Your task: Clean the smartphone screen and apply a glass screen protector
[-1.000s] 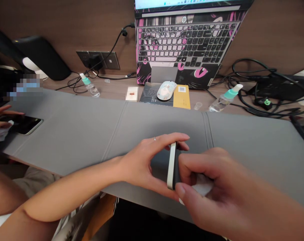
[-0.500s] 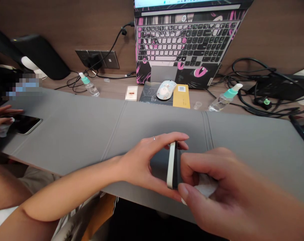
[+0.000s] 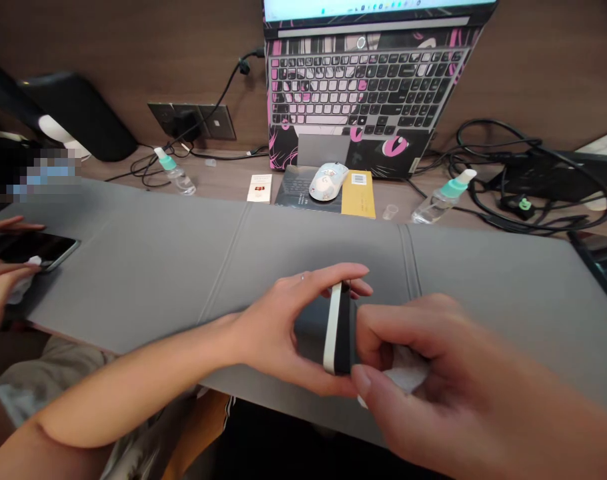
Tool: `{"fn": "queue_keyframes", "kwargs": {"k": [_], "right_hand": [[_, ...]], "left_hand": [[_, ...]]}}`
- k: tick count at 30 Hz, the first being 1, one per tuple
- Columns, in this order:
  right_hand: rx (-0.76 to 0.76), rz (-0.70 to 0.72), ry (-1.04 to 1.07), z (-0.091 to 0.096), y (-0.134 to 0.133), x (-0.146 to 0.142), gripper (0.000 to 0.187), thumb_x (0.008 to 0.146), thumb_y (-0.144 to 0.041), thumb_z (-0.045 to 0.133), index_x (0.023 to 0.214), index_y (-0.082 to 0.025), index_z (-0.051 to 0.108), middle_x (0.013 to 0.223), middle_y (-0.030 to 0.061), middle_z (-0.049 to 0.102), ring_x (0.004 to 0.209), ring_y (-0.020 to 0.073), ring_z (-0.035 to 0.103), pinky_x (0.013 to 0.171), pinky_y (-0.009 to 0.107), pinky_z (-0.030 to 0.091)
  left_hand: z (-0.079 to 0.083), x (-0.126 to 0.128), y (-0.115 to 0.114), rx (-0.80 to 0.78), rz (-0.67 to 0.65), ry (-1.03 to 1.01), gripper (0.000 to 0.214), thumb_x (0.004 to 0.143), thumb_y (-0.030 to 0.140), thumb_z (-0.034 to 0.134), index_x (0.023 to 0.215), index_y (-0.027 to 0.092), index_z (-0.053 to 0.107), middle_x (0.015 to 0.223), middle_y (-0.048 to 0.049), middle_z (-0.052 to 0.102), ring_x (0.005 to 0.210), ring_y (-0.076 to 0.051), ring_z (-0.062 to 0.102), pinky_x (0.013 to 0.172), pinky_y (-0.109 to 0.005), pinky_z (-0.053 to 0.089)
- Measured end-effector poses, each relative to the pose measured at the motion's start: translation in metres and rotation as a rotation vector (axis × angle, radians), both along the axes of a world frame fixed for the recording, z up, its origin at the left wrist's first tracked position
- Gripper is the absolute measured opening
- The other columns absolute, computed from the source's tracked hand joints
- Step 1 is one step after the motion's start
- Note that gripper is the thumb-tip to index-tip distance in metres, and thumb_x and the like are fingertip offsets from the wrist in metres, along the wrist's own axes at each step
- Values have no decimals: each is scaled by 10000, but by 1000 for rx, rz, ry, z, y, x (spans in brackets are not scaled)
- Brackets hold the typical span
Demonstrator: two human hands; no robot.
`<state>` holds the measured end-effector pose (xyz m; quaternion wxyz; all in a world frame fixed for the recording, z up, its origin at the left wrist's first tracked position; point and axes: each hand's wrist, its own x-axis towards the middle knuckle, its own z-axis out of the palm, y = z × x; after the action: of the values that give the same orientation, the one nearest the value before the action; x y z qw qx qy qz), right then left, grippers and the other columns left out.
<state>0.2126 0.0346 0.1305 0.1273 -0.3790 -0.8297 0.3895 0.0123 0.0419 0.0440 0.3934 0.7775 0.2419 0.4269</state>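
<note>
My left hand [image 3: 278,327] grips a smartphone [image 3: 336,330] stood on its edge above the grey mat [image 3: 158,260], fingers over its top end and thumb under its bottom end. The phone has a pale frame and a dark screen that faces right. My right hand [image 3: 433,373] is closed on a white wipe [image 3: 406,370] and presses it against the screen side of the phone.
A sticker-covered laptop [image 3: 363,87] stands behind the mat, with a white mouse [image 3: 328,181], a yellow card [image 3: 358,193] and two spray bottles [image 3: 441,200] [image 3: 173,172] near it. Cables [image 3: 528,180] lie at the right. At the far left, another person's hands [image 3: 1,280] wipe a second phone [image 3: 28,247].
The phone has tilted a little, so more of its dark face shows. My hands stay almost in place. The other person's hand at the left has shifted lower on their phone.
</note>
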Motion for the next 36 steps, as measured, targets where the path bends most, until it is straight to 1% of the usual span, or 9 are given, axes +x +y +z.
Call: {"fn": "queue_keyframes", "kwargs": {"k": [5, 15, 19, 23, 25, 27, 31, 33, 36], "right_hand": [[-5, -7, -2, 0, 1, 1, 218, 800, -290, 603, 598, -216, 567, 518, -35, 445, 488, 106, 384, 434, 251, 273], [-12, 7, -5, -2, 0, 5, 238, 829, -307, 611, 612, -215, 572, 529, -34, 464, 500, 109, 416, 449, 256, 305], [21, 10, 14, 0, 5, 2, 283, 858, -347, 606, 614, -217, 543, 532, -36, 482, 488, 103, 427, 442, 248, 307], [64, -15, 18, -2, 10, 5, 345, 862, -447, 651, 641, -226, 505, 545, -48, 493, 477, 96, 434, 418, 229, 299], [124, -31, 19, -6, 12, 8, 344, 825, -495, 705, 699, -235, 518, 553, -59, 505, 461, 94, 438, 413, 227, 297], [208, -58, 24, -12, 13, 10, 364, 785, -549, 746, 811, -245, 549, 567, -69, 537, 427, 92, 443, 408, 234, 291], [360, -117, -18, -21, 12, 10, 562, 764, -699, 706, 1063, -239, 584, 582, -64, 590, 366, 108, 460, 393, 254, 285], [383, -102, -47, -22, 11, 9, 578, 790, -704, 675, 1113, -231, 594, 585, -54, 611, 368, 120, 491, 397, 259, 300], [382, -73, -39, -21, 9, 10, 535, 831, -646, 661, 1153, -224, 602, 574, -55, 622, 371, 123, 509, 404, 260, 316]], "left_hand": [[-2, 0, 0, -17, -1, -19, 972, 669, 406, 859, 1504, 322, 368, 1294, -80, 655, 1132, -264, 671, 1022, -400, 529], [0, 2, -2, -32, 11, -33, 928, 682, 417, 852, 1481, 315, 392, 1284, -83, 649, 1132, -267, 670, 1020, -400, 526], [1, 2, -2, -42, 16, -28, 903, 676, 412, 848, 1460, 319, 409, 1259, -75, 661, 1095, -261, 686, 1004, -395, 532], [0, 0, 0, -20, 18, -7, 930, 657, 449, 855, 1464, 321, 413, 1246, -61, 674, 1072, -262, 694, 1011, -405, 525], [-1, -2, 1, 8, 32, 7, 937, 652, 474, 860, 1465, 327, 420, 1243, -52, 685, 1079, -267, 695, 1010, -401, 524], [-1, -3, 3, 20, 44, 22, 950, 648, 480, 868, 1473, 332, 422, 1273, -53, 681, 1115, -284, 685, 1015, -404, 519], [-1, -6, 4, -23, 23, 28, 1056, 638, 465, 887, 1540, 327, 356, 1343, -77, 653, 1161, -306, 669, 1034, -419, 510], [-2, -7, 4, -40, 0, 15, 1095, 651, 465, 884, 1571, 330, 305, 1345, -79, 656, 1156, -303, 674, 1030, -418, 516], [-3, -7, 4, -38, -1, 16, 1098, 664, 463, 876, 1582, 335, 287, 1357, -74, 653, 1146, -298, 679, 1026, -411, 522]]}}
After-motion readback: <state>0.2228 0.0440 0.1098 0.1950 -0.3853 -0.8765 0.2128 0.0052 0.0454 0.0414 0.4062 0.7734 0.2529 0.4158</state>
